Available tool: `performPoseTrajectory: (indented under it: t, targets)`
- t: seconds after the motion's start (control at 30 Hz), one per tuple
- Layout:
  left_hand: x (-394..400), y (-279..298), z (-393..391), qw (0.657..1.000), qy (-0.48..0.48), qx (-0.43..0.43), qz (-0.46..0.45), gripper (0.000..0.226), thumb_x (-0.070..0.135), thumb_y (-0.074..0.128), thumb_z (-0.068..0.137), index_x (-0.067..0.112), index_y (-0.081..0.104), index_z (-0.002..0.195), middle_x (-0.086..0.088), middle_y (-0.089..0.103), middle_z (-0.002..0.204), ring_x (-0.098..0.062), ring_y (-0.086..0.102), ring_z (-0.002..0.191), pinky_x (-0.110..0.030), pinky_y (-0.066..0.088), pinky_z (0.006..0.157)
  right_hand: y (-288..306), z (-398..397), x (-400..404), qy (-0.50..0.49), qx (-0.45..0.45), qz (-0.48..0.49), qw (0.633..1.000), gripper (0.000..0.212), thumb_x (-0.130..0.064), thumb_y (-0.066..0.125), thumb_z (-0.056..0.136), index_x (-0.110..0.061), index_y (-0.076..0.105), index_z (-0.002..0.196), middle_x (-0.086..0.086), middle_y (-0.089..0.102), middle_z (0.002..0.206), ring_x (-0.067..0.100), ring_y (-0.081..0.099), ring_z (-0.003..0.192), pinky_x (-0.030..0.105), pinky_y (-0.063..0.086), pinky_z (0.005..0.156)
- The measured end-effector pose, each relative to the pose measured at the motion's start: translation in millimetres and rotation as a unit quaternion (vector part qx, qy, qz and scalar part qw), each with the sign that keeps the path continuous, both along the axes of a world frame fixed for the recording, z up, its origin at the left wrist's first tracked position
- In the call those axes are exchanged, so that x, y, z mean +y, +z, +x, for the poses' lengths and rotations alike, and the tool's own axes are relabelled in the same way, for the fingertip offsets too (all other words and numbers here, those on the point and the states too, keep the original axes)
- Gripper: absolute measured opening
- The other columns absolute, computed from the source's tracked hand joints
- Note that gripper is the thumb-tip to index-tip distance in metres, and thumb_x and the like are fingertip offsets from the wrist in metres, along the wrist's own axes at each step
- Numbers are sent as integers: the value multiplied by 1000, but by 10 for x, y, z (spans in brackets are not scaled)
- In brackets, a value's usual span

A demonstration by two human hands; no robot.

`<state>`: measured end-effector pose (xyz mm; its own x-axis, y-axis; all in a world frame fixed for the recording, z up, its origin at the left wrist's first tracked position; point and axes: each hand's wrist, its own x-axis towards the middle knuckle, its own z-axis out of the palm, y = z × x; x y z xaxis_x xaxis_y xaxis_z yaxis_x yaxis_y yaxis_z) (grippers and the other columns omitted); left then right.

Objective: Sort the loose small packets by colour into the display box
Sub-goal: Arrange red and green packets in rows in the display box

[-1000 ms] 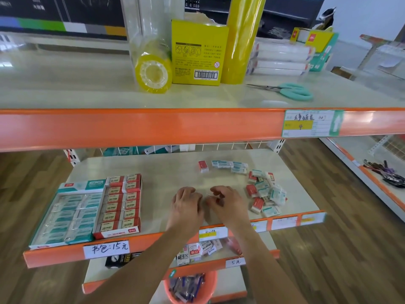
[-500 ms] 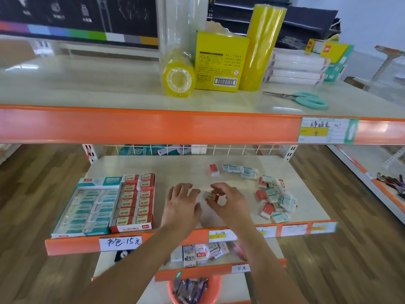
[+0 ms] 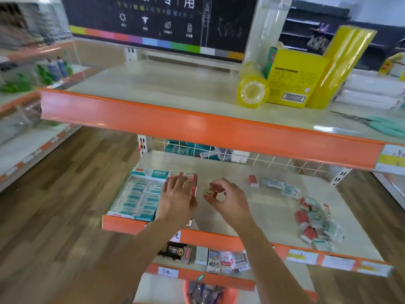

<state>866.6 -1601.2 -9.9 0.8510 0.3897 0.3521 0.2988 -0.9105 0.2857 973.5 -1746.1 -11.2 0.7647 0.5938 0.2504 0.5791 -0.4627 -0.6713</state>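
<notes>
Middle shelf (image 3: 274, 213), read left to right. One display box (image 3: 140, 194) sits at the shelf's left front; its left half holds teal packets in two columns, too blurred to count, and its right half holds red packets, mostly hidden under the left hand (image 3: 175, 200). That hand lies flat over the red half, fingers spread and straight, pointing to 12 o'clock — nothing pinched. Just at its 3 o'clock, apart from the box, the right hand (image 3: 225, 198) pinches one small red-and-cream packet (image 3: 210, 192) between thumb and fingertips, held above the shelf surface. At 2 o'clock from the right hand, one lone red packet (image 3: 253, 180) lies on the shelf, with a short row of teal packets (image 3: 280, 187) beside it — roughly four, edges blurred. Far right, near the front edge, one loose heap (image 3: 315, 224) mixes red and teal packets; at least four red show, teal count unclear.
</notes>
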Motion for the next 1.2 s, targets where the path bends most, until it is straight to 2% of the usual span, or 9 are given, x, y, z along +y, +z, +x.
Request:
performPoseTrajectory:
  t: [0.23,0.33,0.47,0.63,0.67,0.77,0.93,1.07,1.2]
  targets:
    - [269,16,-204,999,37,-12,-13,40,31,62,78,17,64,115,-4,61,117,-26,52,112,-42,43,95,97,-69,387,31,-22,-36,999,27,-37,79,78,-32,65,100,-13,67,98,3,59,92,25,49,81]
    - [367,32,-272,999,42,4,-6,45,35,58,81,19,58,123,-5,57,122,-27,48,116,-43,40,99,135,-88,558,35,-25,-52,998,25,-37,78,80,-31,68,102,-10,66,101,7,59,95,27,49,83]
    - [484,34,-323,998,57,29,-24,49,33,55,84,27,50,133,-2,49,134,-24,37,128,-42,30,109,189,-139,775,37,-40,-74,996,25,-38,77,81,-29,72,103,-9,65,101,4,54,84,22,43,73]
    - [579,10,-369,996,73,26,-40,47,31,56,86,21,50,132,-3,50,134,-25,38,128,-42,30,109,175,-170,993,49,-49,-91,993,21,-32,77,83,-23,74,102,-14,60,91,0,46,76,10,37,64]
    - [595,2,-374,996,76,23,-38,47,31,57,86,20,51,131,-3,51,133,-25,39,128,-42,31,108,153,-175,1028,51,-49,-93,993,20,-32,78,82,-24,75,100,-16,62,89,0,47,75,12,42,65]
    - [635,-26,-387,996,73,19,-38,46,32,57,86,19,53,130,-3,52,132,-26,40,127,-41,33,107,19,-157,1115,38,-36,-89,995,19,-34,80,79,-27,75,96,-11,69,87,2,58,73,30,55,71]
    - [644,-34,-386,996,65,32,-43,49,31,55,88,22,47,135,-1,46,138,-23,34,131,-40,28,110,-100,-128,1176,15,-54,-87,995,18,-41,77,79,-33,72,95,-14,64,90,5,57,84,30,53,72]
    - [631,-22,-360,997,57,24,-56,47,26,55,87,19,50,133,-3,48,135,-24,36,130,-41,31,109,-181,-90,1238,3,-47,-97,994,21,-43,77,76,-35,70,94,-16,67,94,6,59,92,33,54,76]
    - [624,-22,-332,996,54,22,-61,45,26,54,87,19,51,131,-4,48,134,-25,36,129,-41,32,107,-182,-97,1237,14,-55,-85,995,14,-33,80,74,-34,69,83,-20,67,95,9,57,97,33,52,81]
